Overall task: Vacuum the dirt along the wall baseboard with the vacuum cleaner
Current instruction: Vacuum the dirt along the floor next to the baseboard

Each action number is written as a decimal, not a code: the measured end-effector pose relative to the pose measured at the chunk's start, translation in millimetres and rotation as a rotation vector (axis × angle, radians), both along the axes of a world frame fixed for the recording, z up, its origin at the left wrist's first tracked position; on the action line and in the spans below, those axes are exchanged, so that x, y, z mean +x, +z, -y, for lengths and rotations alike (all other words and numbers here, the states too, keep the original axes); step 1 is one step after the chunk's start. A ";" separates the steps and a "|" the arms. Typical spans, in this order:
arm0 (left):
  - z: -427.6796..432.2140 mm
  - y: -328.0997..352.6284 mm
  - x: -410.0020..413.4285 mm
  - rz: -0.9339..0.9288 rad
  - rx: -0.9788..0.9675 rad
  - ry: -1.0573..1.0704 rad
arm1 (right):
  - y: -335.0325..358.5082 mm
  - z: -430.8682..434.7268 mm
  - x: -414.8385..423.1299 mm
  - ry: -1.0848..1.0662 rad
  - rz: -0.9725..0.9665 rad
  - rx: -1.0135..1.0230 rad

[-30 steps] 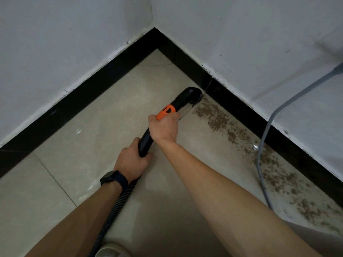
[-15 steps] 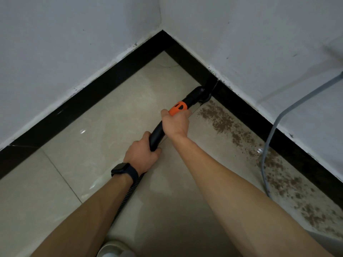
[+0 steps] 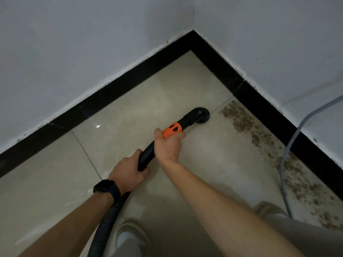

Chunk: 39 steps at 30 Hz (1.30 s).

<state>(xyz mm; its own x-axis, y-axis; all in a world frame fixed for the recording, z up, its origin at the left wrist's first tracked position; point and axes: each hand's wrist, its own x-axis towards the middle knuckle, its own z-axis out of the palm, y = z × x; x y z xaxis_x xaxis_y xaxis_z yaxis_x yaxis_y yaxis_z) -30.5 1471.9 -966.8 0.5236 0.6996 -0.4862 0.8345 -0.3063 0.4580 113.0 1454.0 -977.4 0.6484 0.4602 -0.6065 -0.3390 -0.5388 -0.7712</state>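
Note:
A black vacuum wand (image 3: 148, 154) with an orange collar (image 3: 172, 129) ends in a round black nozzle (image 3: 201, 115) resting on the beige floor tile, just left of a band of brown dirt (image 3: 241, 121) that runs along the black baseboard (image 3: 259, 101) of the right wall. My right hand (image 3: 169, 145) grips the wand just behind the orange collar. My left hand (image 3: 128, 173), with a black watch on the wrist, grips the wand's lower end where the ribbed hose (image 3: 109, 216) begins.
A grey cable (image 3: 284, 164) hangs down the right wall and trails over the dirt on the floor. Another black baseboard (image 3: 111, 93) lines the left wall, meeting the first in the corner. My shoes (image 3: 130, 238) stand on the tiles at the bottom.
The nozzle has pulled back from the right baseboard to the tile left of the dirt. The view has shifted, showing more floor and my shoes.

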 end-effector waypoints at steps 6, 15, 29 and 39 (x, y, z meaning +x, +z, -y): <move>7.4 1.9 -22.5 -0.033 -0.011 0.016 | 3.3 5.8 -22.9 -0.006 -0.022 -0.024; 20.4 5.1 -46.9 -0.067 0.027 0.018 | 9.7 17.4 -42.7 0.026 -0.067 -0.037; 25.0 1.2 0.0 0.001 -0.002 0.053 | 4.9 16.6 3.2 0.028 -0.009 -0.058; 3.6 4.7 46.1 0.052 -0.082 0.092 | 10.6 -3.7 47.4 0.059 0.035 -0.074</move>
<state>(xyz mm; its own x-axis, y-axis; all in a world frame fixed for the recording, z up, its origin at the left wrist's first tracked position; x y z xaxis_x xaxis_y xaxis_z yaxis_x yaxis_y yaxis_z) 15.6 1468.3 -962.1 0.4850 0.7050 -0.5175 0.8318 -0.1893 0.5217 160.4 1457.7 -966.8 0.6429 0.4530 -0.6177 -0.2780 -0.6134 -0.7393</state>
